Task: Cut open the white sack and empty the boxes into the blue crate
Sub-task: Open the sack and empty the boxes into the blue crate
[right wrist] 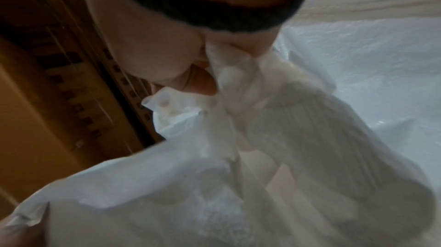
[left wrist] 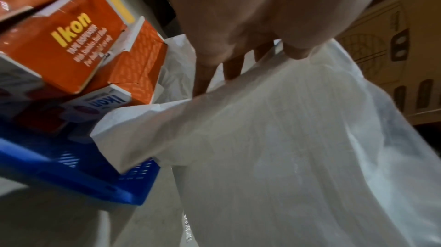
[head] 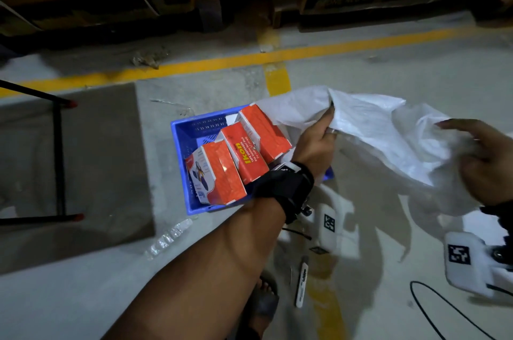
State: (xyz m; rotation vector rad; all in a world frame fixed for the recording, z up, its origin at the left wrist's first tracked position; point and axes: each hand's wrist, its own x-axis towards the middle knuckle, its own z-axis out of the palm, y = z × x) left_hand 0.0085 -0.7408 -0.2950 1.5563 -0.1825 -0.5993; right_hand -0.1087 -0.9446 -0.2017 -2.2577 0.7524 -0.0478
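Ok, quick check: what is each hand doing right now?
Left hand: grips a fold of the white sack.
Right hand: pinches bunched sack material, seen in the right wrist view.

"Ikon" in yellow stands on the orange boxes (head: 244, 153) in the blue crate (head: 183, 134); the smaller print beneath is blurred.

A utility knife (head: 302, 281) lies on the yellow-lined floor (head: 216, 62)

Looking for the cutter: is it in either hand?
No, the white utility knife lies on the grey concrete floor.
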